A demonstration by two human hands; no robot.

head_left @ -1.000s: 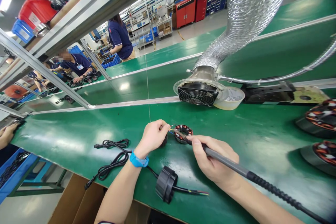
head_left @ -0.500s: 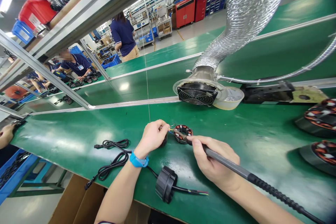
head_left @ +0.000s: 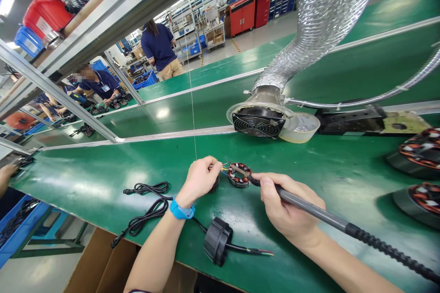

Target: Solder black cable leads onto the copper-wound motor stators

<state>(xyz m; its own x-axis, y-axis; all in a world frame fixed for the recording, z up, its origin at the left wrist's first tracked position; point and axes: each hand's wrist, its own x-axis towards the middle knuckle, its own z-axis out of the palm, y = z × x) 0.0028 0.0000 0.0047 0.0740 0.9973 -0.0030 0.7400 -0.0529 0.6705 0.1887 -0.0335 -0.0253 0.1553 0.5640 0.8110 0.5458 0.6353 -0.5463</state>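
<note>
The slim grey pen-shaped iron, with ribbed black cord, slants above the glossy green bench from the near right, its tip end over a small copper-wound ring. By the near edge lies a round black plastic cap with black cable through it. Beyond, the right hand clasps the iron between thumb and fingers; the left hand pinches thin yellow and blue wires just beside the ring; whether the tip touches them is unclear. Farther back is a black wire-grilled fan beneath crinkled silver ducting.
</note>
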